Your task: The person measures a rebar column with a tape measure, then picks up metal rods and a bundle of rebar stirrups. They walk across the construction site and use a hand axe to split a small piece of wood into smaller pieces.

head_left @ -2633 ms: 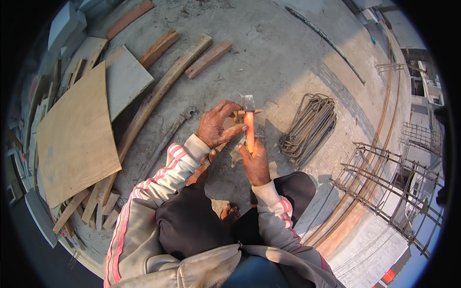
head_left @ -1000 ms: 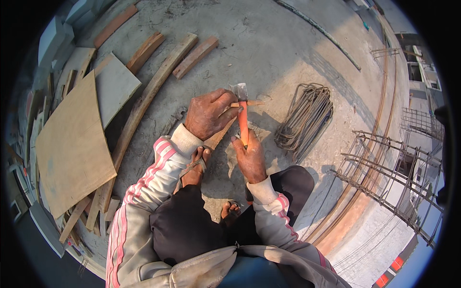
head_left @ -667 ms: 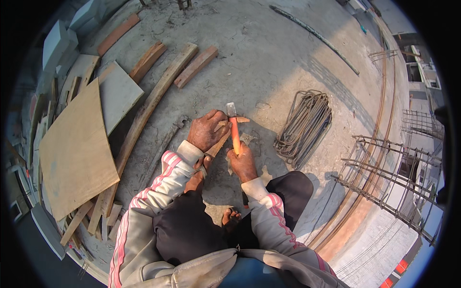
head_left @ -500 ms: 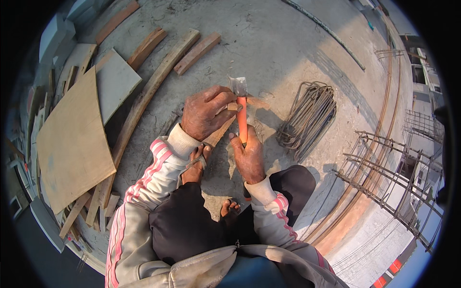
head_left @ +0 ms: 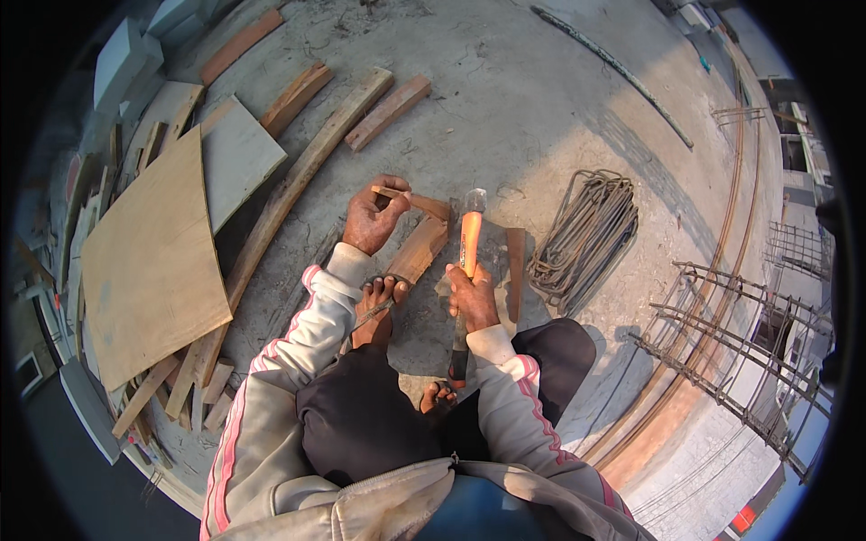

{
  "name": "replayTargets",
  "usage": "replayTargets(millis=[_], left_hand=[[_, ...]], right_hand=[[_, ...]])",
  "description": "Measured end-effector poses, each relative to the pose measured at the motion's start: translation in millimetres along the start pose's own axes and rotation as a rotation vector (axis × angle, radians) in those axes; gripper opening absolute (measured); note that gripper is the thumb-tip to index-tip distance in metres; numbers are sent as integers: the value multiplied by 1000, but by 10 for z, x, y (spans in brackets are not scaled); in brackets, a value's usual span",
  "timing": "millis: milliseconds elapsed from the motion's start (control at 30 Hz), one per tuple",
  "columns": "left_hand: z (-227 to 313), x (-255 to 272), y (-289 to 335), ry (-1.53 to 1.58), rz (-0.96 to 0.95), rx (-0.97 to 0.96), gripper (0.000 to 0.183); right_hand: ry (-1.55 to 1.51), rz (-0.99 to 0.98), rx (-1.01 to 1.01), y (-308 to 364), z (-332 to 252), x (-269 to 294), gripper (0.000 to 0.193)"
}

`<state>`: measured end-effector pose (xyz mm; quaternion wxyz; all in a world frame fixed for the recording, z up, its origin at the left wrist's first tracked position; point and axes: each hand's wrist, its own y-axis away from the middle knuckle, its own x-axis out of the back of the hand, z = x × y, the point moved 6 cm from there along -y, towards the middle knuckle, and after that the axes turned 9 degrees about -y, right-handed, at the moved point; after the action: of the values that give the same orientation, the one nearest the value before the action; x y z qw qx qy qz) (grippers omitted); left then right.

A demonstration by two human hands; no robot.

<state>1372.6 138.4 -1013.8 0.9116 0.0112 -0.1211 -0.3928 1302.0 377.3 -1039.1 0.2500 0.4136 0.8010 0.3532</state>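
Note:
My left hand [head_left: 372,216] is closed on one end of a slim wooden wedge [head_left: 424,204]. Its far end reaches the top of a short wooden board [head_left: 419,249] on the floor. My right hand [head_left: 474,296] grips a hatchet [head_left: 470,242] by its orange and black handle. Its metal head, with a bright square face and a darker flat side, is right beside the wedge's tip; I cannot tell whether they touch. My bare left foot [head_left: 374,311] is against the board's near end. A thin wood offcut [head_left: 515,270] lies to the right of the hatchet.
A bundle of bent steel rods [head_left: 586,234] lies to the right on the concrete. Plywood sheets [head_left: 153,261] and a long timber [head_left: 289,194] lie to the left, with short timbers [head_left: 388,113] beyond. A rebar cage [head_left: 731,343] stands at the right edge.
The hatchet has moved slightly right and down, away from my left fingers. My left hand now holds the wedge out toward the right, over the board. The whole view has shifted a little.

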Motion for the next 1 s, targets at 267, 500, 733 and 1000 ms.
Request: replayTargets(millis=[267, 500, 733, 1000], left_hand=[[-635, 166, 470, 52, -118, 353, 83], [-918, 789, 737, -1088, 245, 202, 60], [-1559, 1052, 820, -1147, -7, 465, 56], [-1208, 1123, 895, -602, -64, 287, 55]], right_hand=[[-22, 22, 65, 153, -211, -135, 28], [129, 62, 188, 140, -241, -137, 32], [76, 55, 148, 223, -296, -221, 39], [280, 25, 586, 436, -952, -337, 43]])
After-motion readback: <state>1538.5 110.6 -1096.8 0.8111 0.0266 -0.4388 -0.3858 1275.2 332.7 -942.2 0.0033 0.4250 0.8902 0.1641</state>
